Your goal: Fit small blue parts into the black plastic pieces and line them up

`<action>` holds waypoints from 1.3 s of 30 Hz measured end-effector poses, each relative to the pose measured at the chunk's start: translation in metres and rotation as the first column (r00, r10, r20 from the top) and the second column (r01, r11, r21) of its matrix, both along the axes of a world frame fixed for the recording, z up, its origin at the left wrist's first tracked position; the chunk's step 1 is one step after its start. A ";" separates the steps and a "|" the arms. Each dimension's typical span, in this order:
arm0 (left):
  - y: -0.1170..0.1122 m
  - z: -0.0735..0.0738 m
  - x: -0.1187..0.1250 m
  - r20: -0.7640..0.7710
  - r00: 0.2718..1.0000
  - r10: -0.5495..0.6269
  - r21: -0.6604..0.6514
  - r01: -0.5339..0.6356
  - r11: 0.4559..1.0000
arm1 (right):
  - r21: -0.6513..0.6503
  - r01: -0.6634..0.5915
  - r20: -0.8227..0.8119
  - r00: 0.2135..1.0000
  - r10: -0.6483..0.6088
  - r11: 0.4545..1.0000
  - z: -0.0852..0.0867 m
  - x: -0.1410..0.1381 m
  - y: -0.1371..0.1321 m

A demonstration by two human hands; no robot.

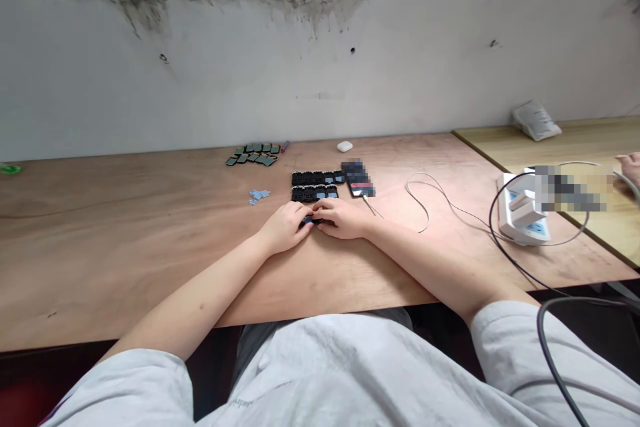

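My left hand point(284, 225) and my right hand point(343, 218) meet at the middle of the table. Their fingers are closed around a small dark part point(306, 221), mostly hidden by the fingers. Just beyond them lie two rows of black plastic frames point(303, 195), the nearer one almost touching my right fingertips. Some frames at the right end of both rows carry light-blue pieces point(321, 195). Left of the rows is a small loose heap of light-blue pieces point(259, 196). Farther back sit several small dark-edged, grey-green square parts point(254, 157) in two rows.
A phone-like device point(361, 185), partly blurred, has a white cable point(425, 203) running right to a white power strip point(523, 213). A white rounded case point(345, 146) lies near the wall. Another person's hand point(631, 165) shows at the right edge, near a plastic bag point(536, 121).
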State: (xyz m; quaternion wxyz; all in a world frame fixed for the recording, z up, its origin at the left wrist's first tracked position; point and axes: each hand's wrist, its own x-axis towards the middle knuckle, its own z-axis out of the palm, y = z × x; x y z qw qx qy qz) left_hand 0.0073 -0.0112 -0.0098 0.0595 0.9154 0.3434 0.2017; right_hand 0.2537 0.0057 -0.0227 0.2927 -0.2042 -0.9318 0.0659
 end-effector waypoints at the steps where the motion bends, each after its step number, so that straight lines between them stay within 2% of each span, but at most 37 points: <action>1: 0.002 -0.001 -0.001 0.039 0.999 -0.002 0.001 0.002 1.000 | 0.009 0.008 -0.003 1.000 -0.008 1.000 0.000 0.000 0.000; 6: 0.016 -0.003 -0.012 0.238 0.969 0.072 0.043 -0.084 0.996 | 0.003 0.119 -0.089 0.989 -0.118 0.993 0.003 0.003 -0.002; 9: 0.025 -0.001 -0.022 0.326 0.931 0.162 0.083 -0.199 0.976 | -0.003 0.143 -0.121 0.982 -0.143 0.990 0.003 0.006 -0.001; 11: 0.032 -0.002 -0.030 0.392 0.880 0.268 0.063 -0.317 0.946 | -0.009 0.141 -0.114 0.983 -0.141 0.990 0.003 0.008 0.001; 12: 0.036 -0.002 -0.034 0.433 0.837 0.335 0.027 -0.384 0.923 | -0.011 0.139 -0.108 0.984 -0.140 0.990 0.003 0.008 0.001; 14: 0.045 -0.006 -0.043 0.528 0.705 0.474 -0.108 -0.498 0.860 | -0.010 0.134 -0.098 0.986 -0.134 0.991 0.002 0.008 0.002; 16: 0.056 -0.011 -0.052 0.601 0.550 0.579 -0.283 -0.531 0.799 | -0.007 0.123 -0.093 0.988 -0.123 0.992 0.001 0.008 0.002; 18: 0.066 -0.016 -0.058 0.663 0.406 0.629 -0.419 -0.495 0.761 | -0.007 0.115 -0.088 0.989 -0.115 0.993 0.000 0.007 0.002; 21: 0.076 -0.019 -0.061 0.722 0.214 0.658 -0.551 -0.399 0.733 | -0.007 0.123 -0.087 0.989 -0.123 0.992 0.001 0.007 0.001; 23: 0.079 -0.019 -0.060 0.726 0.128 0.676 -0.607 -0.344 0.717 | 0.000 0.133 -0.087 0.987 -0.133 0.991 0.002 0.007 0.000; 25: 0.078 -0.017 -0.059 0.718 0.087 0.691 -0.643 -0.297 0.706 | 0.004 0.139 -0.085 0.987 -0.138 0.990 0.003 0.007 -0.001; 29: 0.073 -0.013 -0.056 0.716 0.110 0.690 -0.644 -0.278 0.713 | 0.006 0.134 -0.084 0.988 -0.133 0.991 0.004 0.007 -0.001; 35: 0.070 -0.017 -0.055 0.768 0.263 0.584 -0.521 -0.273 0.809 | 0.005 0.118 -0.085 0.989 -0.117 0.993 0.004 0.007 0.000; 37: 0.068 -0.018 -0.056 0.774 0.342 0.532 -0.465 -0.264 0.845 | -0.001 0.117 -0.079 0.990 -0.117 0.993 0.004 0.007 0.000; 39: 0.063 -0.016 -0.057 0.718 0.501 0.482 -0.397 -0.274 0.876 | -0.001 0.116 -0.079 0.990 -0.115 0.993 0.004 0.007 0.001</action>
